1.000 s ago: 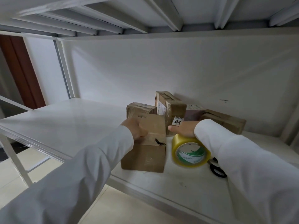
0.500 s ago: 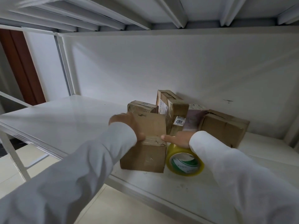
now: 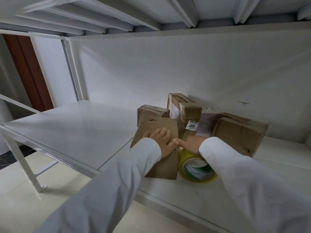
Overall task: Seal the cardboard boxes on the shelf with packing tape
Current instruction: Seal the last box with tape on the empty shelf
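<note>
Change: left hand (image 3: 161,140) shifted from box edge onto top, flattened.
Left fingers: spread flat, pressing near box (image 3: 156,148) flap down for taping.
Right hand (image 3: 190,143): grips tape roll (image 3: 196,167), just right of box; fingers partly hidden.

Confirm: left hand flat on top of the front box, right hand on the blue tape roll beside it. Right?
Not quite. The tape roll is yellow, not blue, as the head view shows. The rest holds: the left hand lies flat on top of the front box, and the right hand is on the roll standing just right of that box.
</note>
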